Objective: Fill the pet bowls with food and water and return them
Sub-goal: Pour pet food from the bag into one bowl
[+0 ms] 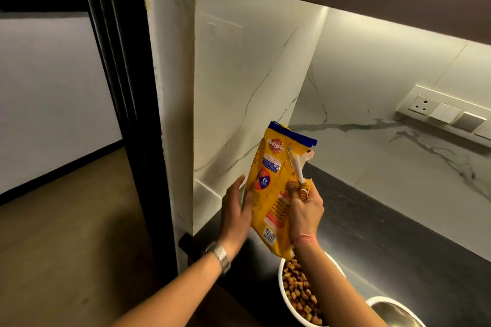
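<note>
The right hand (303, 210) pinches the torn corner flap of the yellow pet food bag (276, 188), fingers curled round it; the left hand (236, 210) lies flat against the bag's other side, fingers straight and together. Between both palms the bag stands upright, long axis vertical, mouth above the fingers. Directly beneath the right wrist sits the white food bowl (299, 292), already full of brown kibble. Just beyond it, nearer the right arm, the steel bowl (393, 312) looks empty, likely awaiting water
</note>
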